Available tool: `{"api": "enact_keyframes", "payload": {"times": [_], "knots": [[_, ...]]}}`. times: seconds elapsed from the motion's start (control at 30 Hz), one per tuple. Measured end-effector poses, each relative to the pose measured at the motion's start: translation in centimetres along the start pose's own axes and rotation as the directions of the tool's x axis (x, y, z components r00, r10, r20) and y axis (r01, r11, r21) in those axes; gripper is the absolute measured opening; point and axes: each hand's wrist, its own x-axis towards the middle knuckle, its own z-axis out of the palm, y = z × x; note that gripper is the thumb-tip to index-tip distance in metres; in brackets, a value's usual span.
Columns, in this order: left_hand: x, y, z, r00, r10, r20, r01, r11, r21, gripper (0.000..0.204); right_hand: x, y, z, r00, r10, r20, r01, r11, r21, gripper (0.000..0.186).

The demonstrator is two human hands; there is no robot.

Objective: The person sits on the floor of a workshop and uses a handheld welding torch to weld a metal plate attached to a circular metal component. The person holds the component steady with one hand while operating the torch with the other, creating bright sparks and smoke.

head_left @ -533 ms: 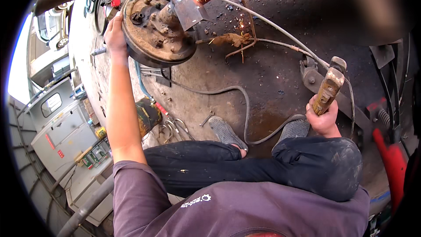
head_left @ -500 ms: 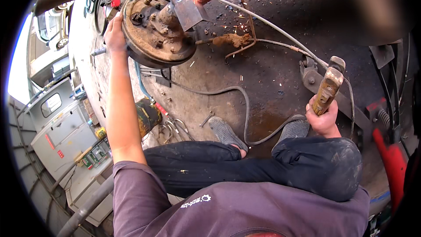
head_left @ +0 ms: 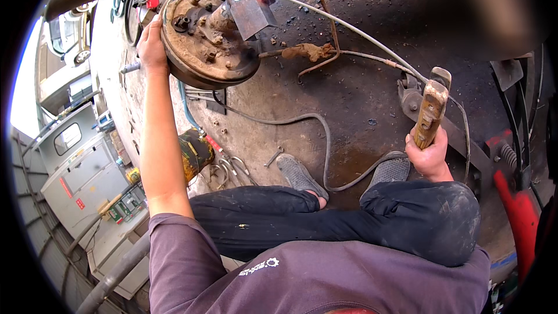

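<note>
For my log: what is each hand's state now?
Left hand: touching the drum; full grip cannot be told.
Right hand: closed, holding the rod holder.

Your left arm reaches far forward, nearly straight, bare below the upper arm. At its end your left hand points ahead, back of the hand showing, fingers close together; the thumb is hidden. Your right hand sits well apart and nearer your body, just beyond your right knee, curled in a closed grip. The knee hides your right forearm.
</note>
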Motion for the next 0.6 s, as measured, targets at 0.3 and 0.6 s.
{"api": "enact_keyframes", "payload": {"times": [0.3,0.6], "knots": [[0.30,-0.31,-0.35,0.999,0.024,0.033,-0.022,0.999,-0.049,0.038,0.42,-0.89,0.21,1.000,-0.013,0.011,0.014,0.999,-0.035,0.019],[0.36,-0.42,-0.28,1.000,0.003,0.023,-0.002,0.999,-0.045,0.038,0.59,-0.83,0.18,1.000,-0.022,0.019,0.023,0.999,-0.044,0.020]]}}
